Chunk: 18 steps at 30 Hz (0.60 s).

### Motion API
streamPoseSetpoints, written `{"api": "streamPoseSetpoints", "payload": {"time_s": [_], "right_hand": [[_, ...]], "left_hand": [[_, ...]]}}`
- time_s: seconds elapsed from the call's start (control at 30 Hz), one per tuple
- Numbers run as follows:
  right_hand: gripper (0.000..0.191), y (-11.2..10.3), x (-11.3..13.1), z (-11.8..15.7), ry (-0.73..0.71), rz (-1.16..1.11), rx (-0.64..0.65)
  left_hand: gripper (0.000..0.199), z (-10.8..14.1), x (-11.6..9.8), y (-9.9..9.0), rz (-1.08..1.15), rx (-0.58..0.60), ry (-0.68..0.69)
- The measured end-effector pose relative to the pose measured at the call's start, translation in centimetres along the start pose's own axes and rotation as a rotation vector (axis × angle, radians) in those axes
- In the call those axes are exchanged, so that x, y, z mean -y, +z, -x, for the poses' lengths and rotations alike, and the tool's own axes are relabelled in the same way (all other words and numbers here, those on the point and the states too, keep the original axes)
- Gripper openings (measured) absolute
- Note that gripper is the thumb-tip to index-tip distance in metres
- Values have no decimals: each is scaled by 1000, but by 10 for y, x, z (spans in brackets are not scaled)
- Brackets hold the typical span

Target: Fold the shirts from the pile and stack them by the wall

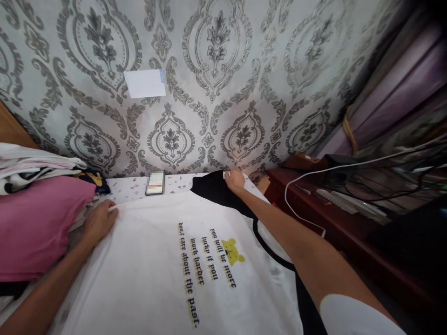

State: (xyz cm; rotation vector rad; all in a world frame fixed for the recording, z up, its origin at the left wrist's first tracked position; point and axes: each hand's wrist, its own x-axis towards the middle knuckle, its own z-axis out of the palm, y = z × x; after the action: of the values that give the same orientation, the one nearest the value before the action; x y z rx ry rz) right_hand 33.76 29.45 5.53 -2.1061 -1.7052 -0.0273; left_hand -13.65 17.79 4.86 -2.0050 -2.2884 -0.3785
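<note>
A white T-shirt with black sleeves (146, 260) lies spread sideways from the centre of the view down to six o'clock, its black collar towards four o'clock. Its print, a yellow bear's head beside dark Gothic lettering, includes the words "work harder". The person's hands are well apart: the left hand (99, 221), between eight and nine o'clock, pinches the shirt's white edge; the right hand (235, 179), just below centre, is closed on the end of a black sleeve. Under the shirt is a white cover with small printed figures (125, 186); on it, at nine o'clock, rests a dark-edged rectangular object, its face blurred (155, 182). A pile of pink, white and dark clothes (38, 228) sits beyond the left hand. Grey-patterned silver wallpaper (216, 116) fills twelve o'clock, with a white card (145, 84) at ten. Dark red furniture (279, 186) bearing cables stands near four o'clock.
</note>
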Motion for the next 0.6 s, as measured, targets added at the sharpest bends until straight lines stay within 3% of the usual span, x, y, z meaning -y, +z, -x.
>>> {"api": "streamPoseSetpoints", "payload": {"time_s": [0.13,0.2,0.37,0.5,0.6], "right_hand": [[22,7,26,25,-366,-52,101],[20,17,41,29,-468,-58,165],[36,35,55,17,-407,-12,178],[44,33,52,23,-375,12,91],[41,28,52,38,-508,24,36]], "left_hand": [[43,4,-21,-7,-47,-101,-5],[43,11,-36,-10,-107,-145,17],[34,29,-52,-13,-222,-164,94],[34,38,-37,-11,-256,-135,125],[37,38,-24,-8,-195,-102,74]]}}
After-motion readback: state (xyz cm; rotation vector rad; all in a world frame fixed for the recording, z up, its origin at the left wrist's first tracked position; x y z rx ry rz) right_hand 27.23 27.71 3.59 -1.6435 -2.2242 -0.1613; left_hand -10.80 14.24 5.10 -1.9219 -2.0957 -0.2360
